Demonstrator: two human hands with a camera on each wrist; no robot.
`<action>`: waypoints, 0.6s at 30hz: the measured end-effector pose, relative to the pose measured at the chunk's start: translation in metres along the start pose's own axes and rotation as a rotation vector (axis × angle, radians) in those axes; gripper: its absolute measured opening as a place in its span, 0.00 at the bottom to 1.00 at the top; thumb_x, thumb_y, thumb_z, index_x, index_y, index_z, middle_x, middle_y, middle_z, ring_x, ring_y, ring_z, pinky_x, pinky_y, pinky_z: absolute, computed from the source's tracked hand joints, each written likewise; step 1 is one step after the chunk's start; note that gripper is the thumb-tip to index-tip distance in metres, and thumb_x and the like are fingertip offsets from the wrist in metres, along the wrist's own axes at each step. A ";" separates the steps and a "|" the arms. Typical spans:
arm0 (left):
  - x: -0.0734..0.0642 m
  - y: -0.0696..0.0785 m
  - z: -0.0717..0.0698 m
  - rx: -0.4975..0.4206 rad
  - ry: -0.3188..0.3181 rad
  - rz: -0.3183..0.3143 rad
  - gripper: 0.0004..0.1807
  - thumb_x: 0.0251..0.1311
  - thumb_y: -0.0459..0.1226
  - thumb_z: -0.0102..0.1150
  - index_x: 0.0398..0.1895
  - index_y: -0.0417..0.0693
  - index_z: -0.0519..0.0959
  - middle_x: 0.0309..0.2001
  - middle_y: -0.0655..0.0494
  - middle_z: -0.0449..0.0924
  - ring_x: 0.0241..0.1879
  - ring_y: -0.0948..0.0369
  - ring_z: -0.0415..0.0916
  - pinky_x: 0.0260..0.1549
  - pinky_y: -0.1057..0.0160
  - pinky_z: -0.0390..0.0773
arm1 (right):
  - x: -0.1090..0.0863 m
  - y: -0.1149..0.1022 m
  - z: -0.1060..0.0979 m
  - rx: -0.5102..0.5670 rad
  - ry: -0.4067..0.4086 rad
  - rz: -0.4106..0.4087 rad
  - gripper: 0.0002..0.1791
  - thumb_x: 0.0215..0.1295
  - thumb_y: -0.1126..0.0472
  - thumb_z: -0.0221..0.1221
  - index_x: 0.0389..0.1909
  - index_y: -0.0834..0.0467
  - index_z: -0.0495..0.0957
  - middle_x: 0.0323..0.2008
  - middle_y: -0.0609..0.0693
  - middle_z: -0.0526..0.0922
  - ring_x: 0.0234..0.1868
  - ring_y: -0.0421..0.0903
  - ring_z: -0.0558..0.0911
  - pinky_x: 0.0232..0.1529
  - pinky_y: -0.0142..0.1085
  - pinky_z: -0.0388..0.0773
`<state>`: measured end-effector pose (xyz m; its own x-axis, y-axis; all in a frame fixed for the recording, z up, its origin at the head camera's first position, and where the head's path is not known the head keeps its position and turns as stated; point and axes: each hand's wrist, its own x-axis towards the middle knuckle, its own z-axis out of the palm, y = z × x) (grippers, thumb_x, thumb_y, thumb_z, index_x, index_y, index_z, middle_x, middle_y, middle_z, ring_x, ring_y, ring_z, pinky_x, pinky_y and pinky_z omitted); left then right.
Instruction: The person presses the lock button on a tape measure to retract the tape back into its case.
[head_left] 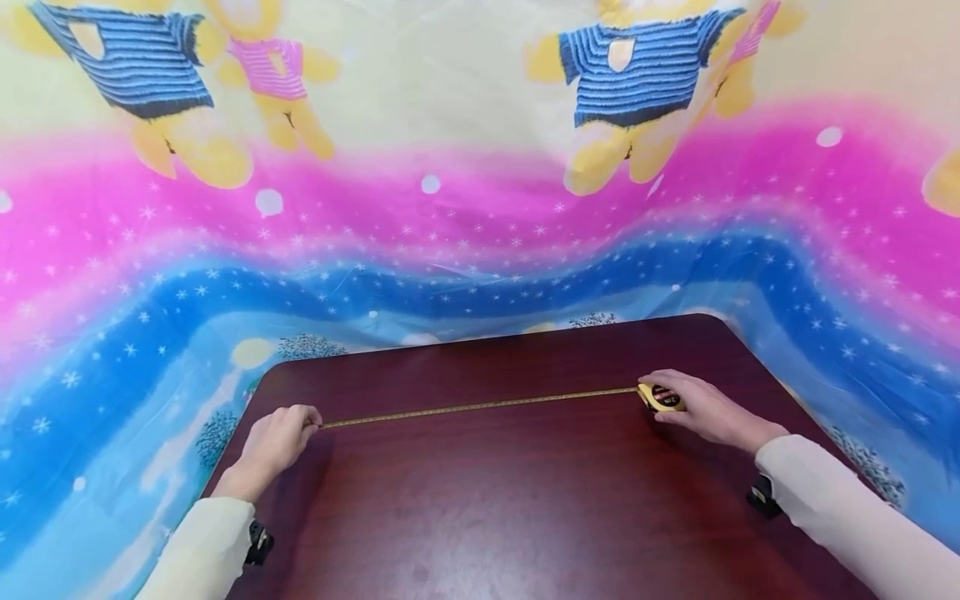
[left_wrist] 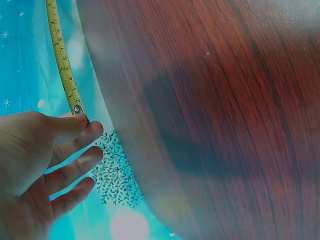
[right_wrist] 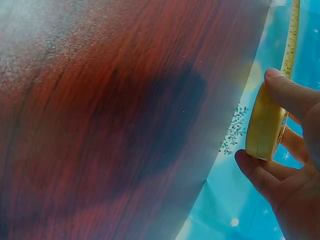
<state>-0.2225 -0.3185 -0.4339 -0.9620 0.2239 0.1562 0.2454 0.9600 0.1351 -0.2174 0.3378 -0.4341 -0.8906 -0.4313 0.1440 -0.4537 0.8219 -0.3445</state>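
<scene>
A yellow tape measure (head_left: 663, 397) is held in my right hand (head_left: 708, 410), its round dark label facing the head camera. From its case the yellow blade (head_left: 480, 406) runs out straight to the left, above the table. My left hand (head_left: 276, 442) pinches the blade's end between thumb and index finger; the other fingers are spread in the left wrist view, with the riveted metal tip (left_wrist: 77, 109) at the thumb. In the right wrist view, thumb and fingers grip the case (right_wrist: 264, 122) at its top and bottom, and the blade (right_wrist: 291, 45) leaves at the top.
Below both hands lies a dark red-brown wooden table (head_left: 480, 500) with rounded corners. A printed cloth (head_left: 450, 217) with bears, pink and blue bands and snowflakes hangs behind and around it. Black straps with cameras (head_left: 258, 543) sit at both wrists, by the pale sleeves.
</scene>
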 end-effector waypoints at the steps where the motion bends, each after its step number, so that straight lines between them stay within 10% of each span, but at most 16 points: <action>1: 0.000 0.000 -0.001 0.001 -0.004 -0.002 0.04 0.64 0.31 0.64 0.37 0.45 0.87 0.35 0.50 0.88 0.29 0.57 0.81 0.31 0.51 0.82 | 0.001 -0.001 0.000 0.000 -0.001 -0.001 0.32 0.63 0.62 0.68 0.68 0.59 0.71 0.64 0.61 0.76 0.61 0.59 0.77 0.58 0.59 0.76; 18: -0.006 -0.005 -0.002 -0.001 0.015 -0.011 0.03 0.63 0.32 0.65 0.37 0.46 0.87 0.35 0.50 0.88 0.30 0.57 0.83 0.32 0.52 0.83 | 0.007 -0.007 0.006 0.018 -0.005 0.007 0.33 0.62 0.60 0.69 0.68 0.57 0.71 0.64 0.62 0.75 0.62 0.62 0.75 0.58 0.61 0.76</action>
<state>-0.2183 -0.3250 -0.4338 -0.9628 0.2111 0.1690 0.2351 0.9622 0.1377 -0.2203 0.3265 -0.4357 -0.8938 -0.4269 0.1371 -0.4464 0.8182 -0.3623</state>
